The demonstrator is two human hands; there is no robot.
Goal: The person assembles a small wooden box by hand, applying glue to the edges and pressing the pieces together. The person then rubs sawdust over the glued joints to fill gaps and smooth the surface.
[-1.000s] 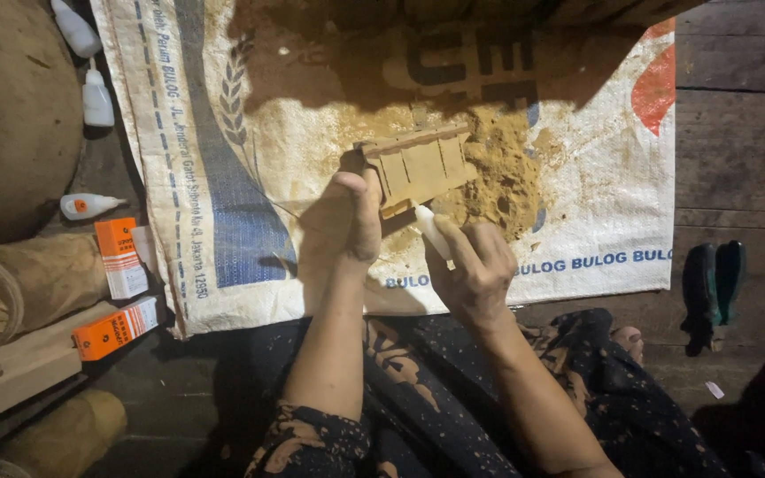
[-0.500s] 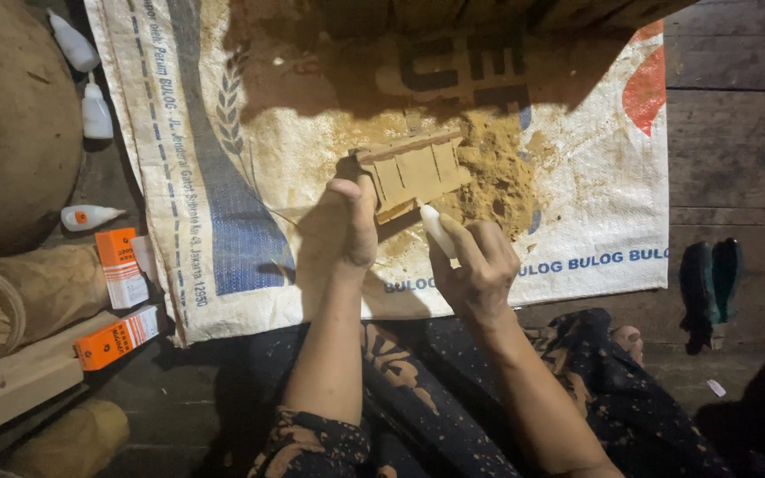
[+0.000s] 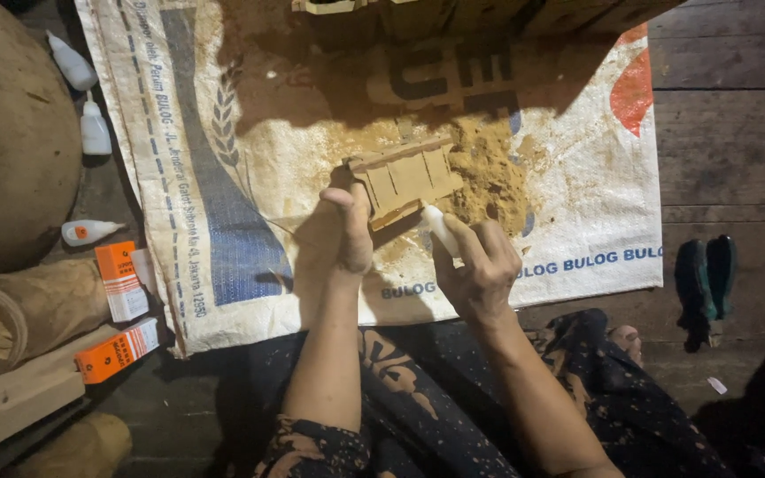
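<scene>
Covering plank floor [image 3: 737,133], dusty woven sack [image 3: 250,159]

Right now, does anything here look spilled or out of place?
Yes. A heap of sawdust lies loose on the woven sack, beside the small wooden piece that the left hand holds. Small glue bottles lie scattered at the left.

Wooden pieces [image 3: 329,5] cut off by top edge. Plank [image 3: 11,403] and big round shape [image 3: 6,133] cut off at left. Bottle [image 3: 440,228] mostly hidden inside right hand [image 3: 480,270].
</scene>
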